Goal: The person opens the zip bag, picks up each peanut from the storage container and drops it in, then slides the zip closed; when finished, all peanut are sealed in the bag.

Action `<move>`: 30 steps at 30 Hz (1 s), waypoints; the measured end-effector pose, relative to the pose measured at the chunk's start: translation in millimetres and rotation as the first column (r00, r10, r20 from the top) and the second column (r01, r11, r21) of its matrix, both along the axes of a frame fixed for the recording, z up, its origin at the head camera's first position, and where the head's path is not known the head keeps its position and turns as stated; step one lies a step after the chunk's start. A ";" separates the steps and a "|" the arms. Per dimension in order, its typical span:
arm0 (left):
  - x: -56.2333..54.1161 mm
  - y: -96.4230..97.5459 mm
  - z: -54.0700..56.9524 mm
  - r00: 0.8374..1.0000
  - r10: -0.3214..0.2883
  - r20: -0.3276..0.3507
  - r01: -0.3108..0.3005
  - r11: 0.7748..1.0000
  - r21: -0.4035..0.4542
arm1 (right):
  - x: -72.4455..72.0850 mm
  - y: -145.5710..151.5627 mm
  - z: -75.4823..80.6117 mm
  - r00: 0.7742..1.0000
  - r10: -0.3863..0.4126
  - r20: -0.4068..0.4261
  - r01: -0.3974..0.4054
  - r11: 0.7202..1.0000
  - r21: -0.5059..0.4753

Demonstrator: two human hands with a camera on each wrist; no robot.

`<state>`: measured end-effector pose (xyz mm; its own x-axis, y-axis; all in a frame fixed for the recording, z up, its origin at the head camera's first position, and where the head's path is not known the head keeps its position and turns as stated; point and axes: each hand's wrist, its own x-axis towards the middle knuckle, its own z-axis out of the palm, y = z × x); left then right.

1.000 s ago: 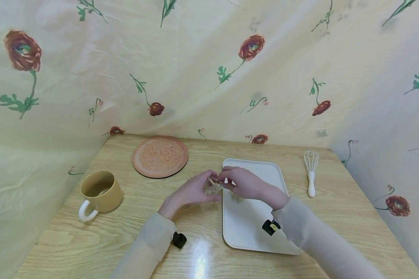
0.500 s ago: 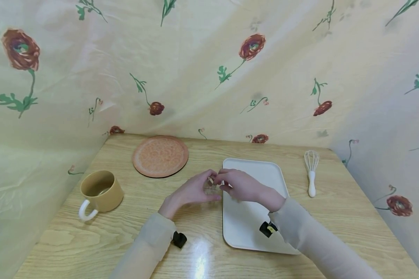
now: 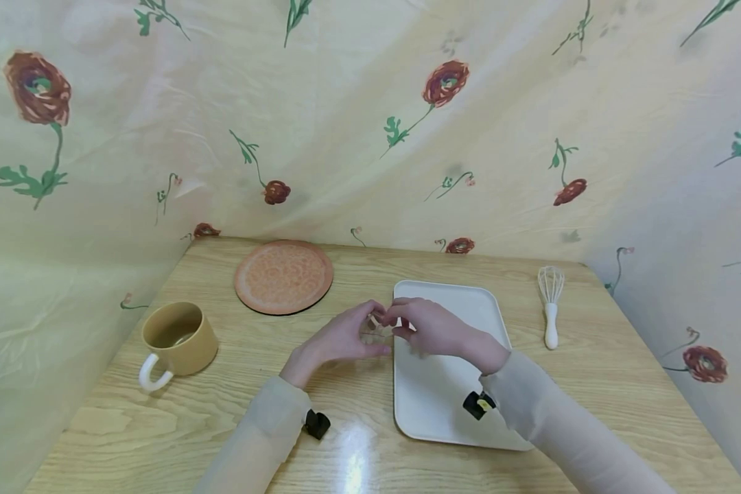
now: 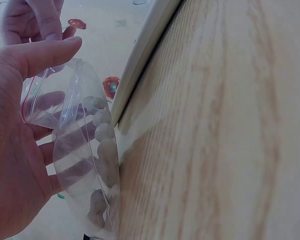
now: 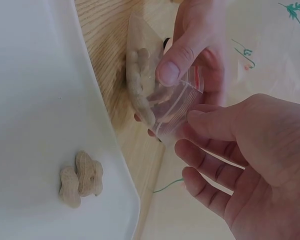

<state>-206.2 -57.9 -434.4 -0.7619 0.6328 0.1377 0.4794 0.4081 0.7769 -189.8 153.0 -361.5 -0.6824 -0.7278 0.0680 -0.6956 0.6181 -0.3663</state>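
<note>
A clear zip bag with a red line along its seal holds several unshelled peanuts, gathered toward its far end. My left hand grips the bag, thumb on one face and fingers behind the other. At the bag's sealing strip, my right hand pinches the edge between thumb and index finger, as the right wrist view shows; its other fingers are bent below. The bag is mostly hidden between the hands in the head view. Loose peanuts lie together on the white tray, under and beside the right hand.
A tan mug with a white handle stands at the left of the wooden table. Behind it lies a round orange mat. To the tray's right rests a white whisk. Floral cloth hangs around the back and sides.
My right hand has shifted slightly left along the bag's edge and back again. The left hand keeps its hold in nearly the same place, and less of the bag shows between the hands.
</note>
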 end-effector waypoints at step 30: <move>-1.0 1.1 -2.2 0.999 0.032 0.014 -0.032 0.999 -0.030 | -28.2 55.5 -31.8 0.990 -0.092 0.107 0.095 0.995 -0.020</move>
